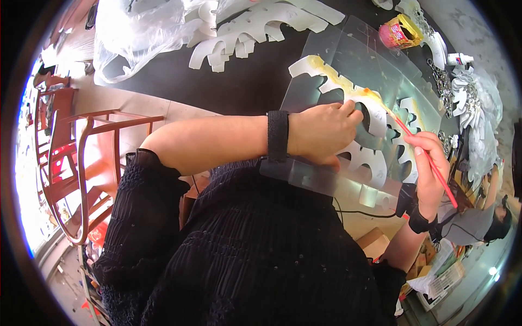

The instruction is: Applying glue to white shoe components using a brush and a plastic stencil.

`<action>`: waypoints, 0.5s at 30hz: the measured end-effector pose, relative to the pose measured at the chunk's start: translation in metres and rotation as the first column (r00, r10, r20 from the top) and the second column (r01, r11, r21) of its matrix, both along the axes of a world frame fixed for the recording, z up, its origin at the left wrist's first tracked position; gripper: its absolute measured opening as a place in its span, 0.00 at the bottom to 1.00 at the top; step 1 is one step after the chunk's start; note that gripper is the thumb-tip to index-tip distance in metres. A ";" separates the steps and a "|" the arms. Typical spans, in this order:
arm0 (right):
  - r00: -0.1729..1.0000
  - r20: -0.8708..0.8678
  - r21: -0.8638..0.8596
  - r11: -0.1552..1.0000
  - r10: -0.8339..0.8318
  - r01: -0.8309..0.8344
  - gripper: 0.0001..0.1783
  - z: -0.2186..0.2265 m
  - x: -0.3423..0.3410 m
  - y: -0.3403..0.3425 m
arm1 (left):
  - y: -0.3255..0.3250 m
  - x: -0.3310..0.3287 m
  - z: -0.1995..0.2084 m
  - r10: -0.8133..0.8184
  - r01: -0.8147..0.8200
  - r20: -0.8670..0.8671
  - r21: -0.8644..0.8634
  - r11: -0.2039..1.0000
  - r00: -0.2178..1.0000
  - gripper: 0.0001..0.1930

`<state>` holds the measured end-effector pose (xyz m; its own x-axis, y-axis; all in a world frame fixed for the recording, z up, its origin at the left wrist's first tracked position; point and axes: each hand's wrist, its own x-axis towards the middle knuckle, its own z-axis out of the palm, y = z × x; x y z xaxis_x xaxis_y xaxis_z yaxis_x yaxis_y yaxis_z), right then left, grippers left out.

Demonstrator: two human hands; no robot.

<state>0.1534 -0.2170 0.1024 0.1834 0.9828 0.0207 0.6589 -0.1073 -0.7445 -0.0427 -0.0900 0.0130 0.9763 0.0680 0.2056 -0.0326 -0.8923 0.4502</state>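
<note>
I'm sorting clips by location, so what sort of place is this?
Probably a small workshop: the right hand holds a red-handled brush at a yellow-smeared white piece, a pink pot sits nearby, and more cut white pieces lie on the dark table.

Red brush (445,188), yellow-smeared white strip (343,85), pink-and-yellow tub (398,33), black wristband (278,136) and sleeves (144,212)

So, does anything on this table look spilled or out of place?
The pink tub looks messy: yellow paste is smeared around its rim. Otherwise nothing stands out. The yellow on the notched white strip looks brushed on, not spilled, since the right hand holds a red brush there.
</note>
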 end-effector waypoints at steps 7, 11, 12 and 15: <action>0.999 -0.054 0.042 0.999 0.007 -0.004 0.08 0.003 0.004 -0.004 | 0.000 0.004 0.002 -0.026 0.027 -0.041 0.027 0.999 0.999 0.29; 0.997 -0.081 -0.030 1.000 0.004 -0.006 0.08 0.002 -0.005 0.001 | -0.001 0.006 0.002 -0.004 0.004 0.002 0.117 0.993 1.000 0.30; 0.999 -0.050 -0.020 1.000 -0.005 0.004 0.09 0.001 -0.004 0.002 | -0.002 0.007 0.004 -0.007 0.012 -0.040 0.114 0.993 0.999 0.31; 1.000 -0.026 0.013 1.000 -0.012 0.013 0.09 0.003 0.000 -0.001 | -0.004 0.012 0.002 -0.002 0.010 -0.053 0.144 0.990 0.999 0.32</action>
